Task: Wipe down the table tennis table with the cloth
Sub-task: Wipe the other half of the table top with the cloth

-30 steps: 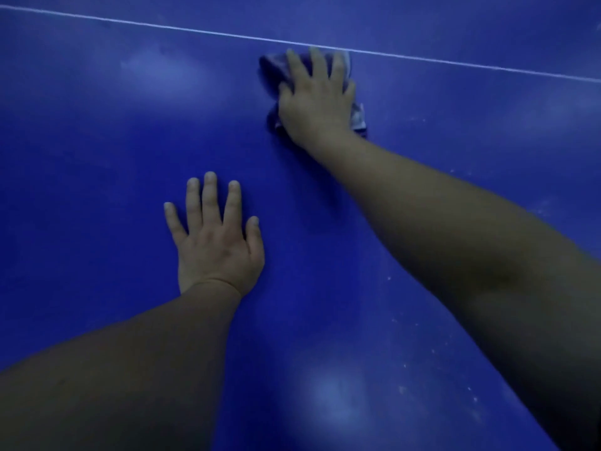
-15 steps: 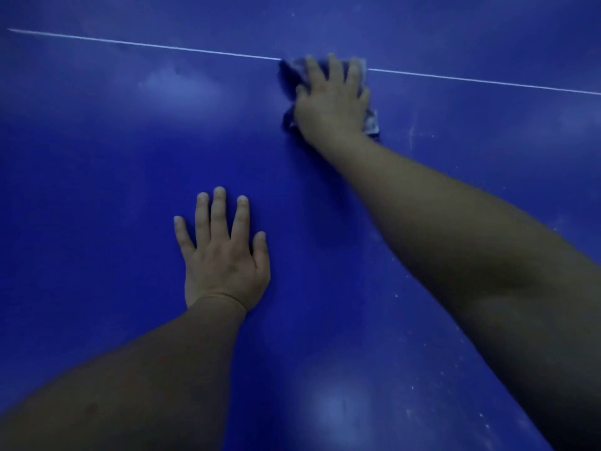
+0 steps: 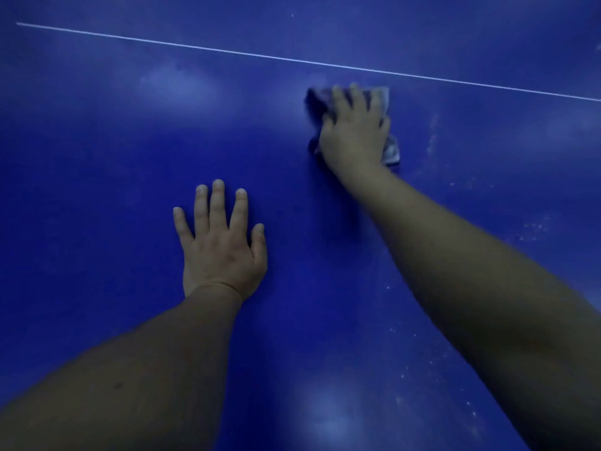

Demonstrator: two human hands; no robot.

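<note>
Crumpled dark-and-pale cloth (image 3: 392,153) on the blue table tennis table (image 3: 97,190), just below its white line (image 3: 195,47)

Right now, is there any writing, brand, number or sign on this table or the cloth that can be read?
None: no readable text anywhere.
The table bears only a plain white line, without letters or numbers.
The cloth under the right hand is too blurred to tell if it carries any print.
</note>
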